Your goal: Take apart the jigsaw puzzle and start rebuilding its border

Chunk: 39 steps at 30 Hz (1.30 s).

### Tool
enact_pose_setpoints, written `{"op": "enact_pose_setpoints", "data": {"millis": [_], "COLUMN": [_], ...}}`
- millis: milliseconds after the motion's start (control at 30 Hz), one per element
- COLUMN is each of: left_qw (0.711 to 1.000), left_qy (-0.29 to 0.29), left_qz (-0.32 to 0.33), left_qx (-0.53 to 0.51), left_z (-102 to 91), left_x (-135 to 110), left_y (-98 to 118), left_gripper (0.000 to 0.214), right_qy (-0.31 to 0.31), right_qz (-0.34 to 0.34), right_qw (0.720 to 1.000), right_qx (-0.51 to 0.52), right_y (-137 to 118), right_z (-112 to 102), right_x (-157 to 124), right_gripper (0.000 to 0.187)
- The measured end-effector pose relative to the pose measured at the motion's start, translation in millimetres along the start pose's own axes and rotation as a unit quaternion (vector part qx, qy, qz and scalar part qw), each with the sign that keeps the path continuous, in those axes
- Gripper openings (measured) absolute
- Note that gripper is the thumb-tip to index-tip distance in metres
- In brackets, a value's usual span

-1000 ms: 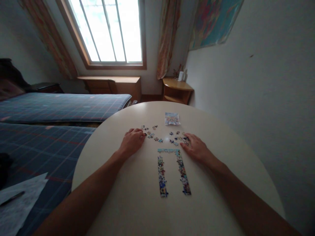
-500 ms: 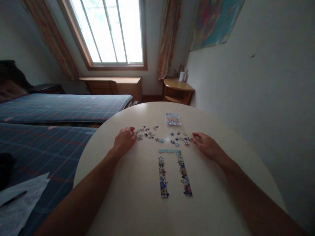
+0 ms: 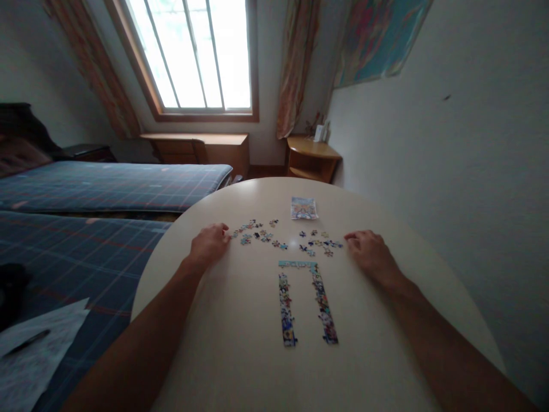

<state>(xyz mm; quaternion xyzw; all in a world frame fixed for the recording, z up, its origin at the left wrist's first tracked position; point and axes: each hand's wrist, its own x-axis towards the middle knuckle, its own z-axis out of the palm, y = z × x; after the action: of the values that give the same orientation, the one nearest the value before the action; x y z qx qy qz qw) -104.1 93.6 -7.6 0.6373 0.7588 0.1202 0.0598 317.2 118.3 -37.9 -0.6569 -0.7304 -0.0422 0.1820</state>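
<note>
My left hand (image 3: 210, 244) rests on the table, loosely bent with its fingers apart, just left of a loose cluster of jigsaw pieces (image 3: 266, 236). Nothing shows in it. On the other side, my right hand (image 3: 368, 250) lies with its index finger stretched towards a second group of jigsaw pieces (image 3: 328, 244), a small gap between them. It too looks free of any piece. Between my forearms sits a partly joined puzzle border: a pale blue top strip (image 3: 295, 264), a left strip (image 3: 286, 312) and a right strip (image 3: 325, 303).
The round cream table (image 3: 240, 355) carries a small picture packet (image 3: 304, 208) beyond the pieces. Left of it stand beds with plaid covers (image 3: 107, 252), one holding papers (image 3: 55, 343) and a pen (image 3: 28, 342). A white wall (image 3: 450, 189) runs along the right.
Both hands have drawn slightly outward, away from the loose pieces: the left hand to the left, the right hand to the right. The view has shifted a little. The border strips keep their arrangement.
</note>
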Motion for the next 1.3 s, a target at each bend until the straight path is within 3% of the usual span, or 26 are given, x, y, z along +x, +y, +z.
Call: {"op": "enact_pose_setpoints", "data": {"millis": [200, 600, 833, 1033, 1167, 1300], "left_qw": [1.000, 1.000, 0.996, 0.989, 0.990, 0.993], "left_qy": [-0.008, -0.002, 0.005, -0.029, -0.038, -0.018], "left_qz": [-0.013, -0.011, 0.061, 0.113, 0.104, 0.076], "left_qx": [0.007, -0.019, -0.071, -0.089, -0.086, -0.090], "left_z": [0.5, -1.4, -0.1, 4.8, 3.1, 0.6], "left_x": [0.1, 0.5, 1.4, -1.4, -3.7, -1.1], "left_y": [-2.1, 2.9, 9.7, 11.6, 8.4, 5.0], "left_gripper": [0.025, 0.023, 0.025, 0.016, 0.011, 0.023], "right_qy": [0.025, 0.011, 0.008, 0.010, 0.002, -0.002], "right_qz": [0.012, 0.015, 0.025, 0.026, 0.020, 0.019], "right_qw": [1.000, 1.000, 1.000, 1.000, 1.000, 1.000], "right_qx": [0.005, -0.005, -0.002, 0.005, 0.005, 0.005], "right_y": [-0.2, -1.1, -3.1, -3.6, -3.0, -3.2], "right_z": [3.7, 2.6, -0.9, -1.3, -1.9, -3.0], "right_x": [1.2, -1.4, -2.2, -2.3, -2.9, -3.3], "right_gripper": [0.031, 0.028, 0.026, 0.029, 0.028, 0.027]}}
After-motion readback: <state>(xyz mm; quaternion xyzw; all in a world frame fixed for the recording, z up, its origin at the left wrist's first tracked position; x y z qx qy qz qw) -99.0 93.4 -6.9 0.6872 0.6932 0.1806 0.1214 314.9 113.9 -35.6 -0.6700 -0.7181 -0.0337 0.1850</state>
